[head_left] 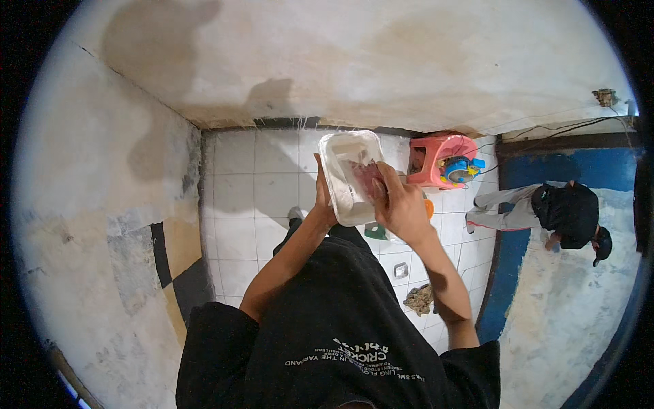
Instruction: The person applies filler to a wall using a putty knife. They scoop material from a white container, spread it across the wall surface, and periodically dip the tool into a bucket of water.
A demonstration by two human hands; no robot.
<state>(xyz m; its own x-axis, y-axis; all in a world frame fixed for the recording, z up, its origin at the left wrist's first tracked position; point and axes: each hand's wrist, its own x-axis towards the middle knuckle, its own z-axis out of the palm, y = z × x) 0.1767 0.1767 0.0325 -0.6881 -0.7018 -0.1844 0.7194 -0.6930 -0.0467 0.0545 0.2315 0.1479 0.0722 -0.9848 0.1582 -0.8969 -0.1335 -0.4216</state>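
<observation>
Up in front of the person's chest, the left hand (pixel 323 198) grips the long side of a white rectangular plastic tub (pixel 346 176) and holds it in the air over the white tiled floor (pixel 245 198). The right hand (pixel 402 204) reaches into the tub, its fingers (pixel 385 178) resting on some pinkish-red stuff (pixel 366 174) inside; I cannot tell if they pinch it. Just behind that hand, on the floor, sits a pink plastic stool (pixel 436 155) with a blue and yellow toy (pixel 462 169) on it. A crumpled brown rag (pixel 419 298) lies on the tiles near the right elbow. Off to the right, another person in dark and grey clothes (pixel 545 208) bends low.
</observation>
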